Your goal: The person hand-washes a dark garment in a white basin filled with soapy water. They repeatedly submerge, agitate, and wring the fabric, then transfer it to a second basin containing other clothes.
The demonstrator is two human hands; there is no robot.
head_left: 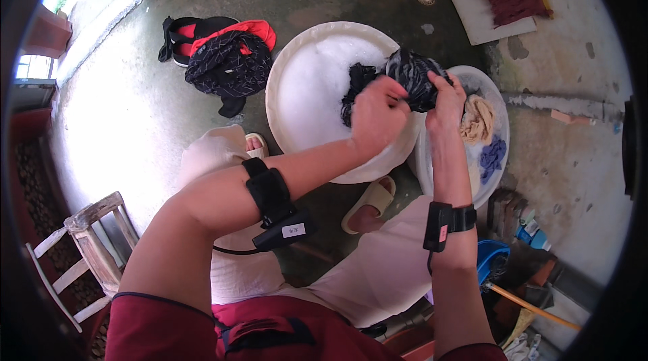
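Note:
A wet black garment with grey streaks [413,79] is bunched up above the right rim of a cream basin [273,101] full of white suds. My right hand [445,101] grips its right end, thumb and fingers pressed into the cloth. My left hand [381,116] is closed at the garment's near left side, slightly smeared by motion, and its fingertips are partly hidden. A dark, crumpled part of the cloth hangs left of that hand, against the foam. Under my right hand stands a second, paler tub [503,101], holding a beige cloth [478,120] and a blue-purple cloth [493,155].
Black and red clothes [229,64] lie in a heap on the concrete floor at the far left. A worn wooden chair [91,253] stands at the near left. On the right are a blue dustpan [491,256] and a stick handle [533,305]. My slippered feet are beside the basin.

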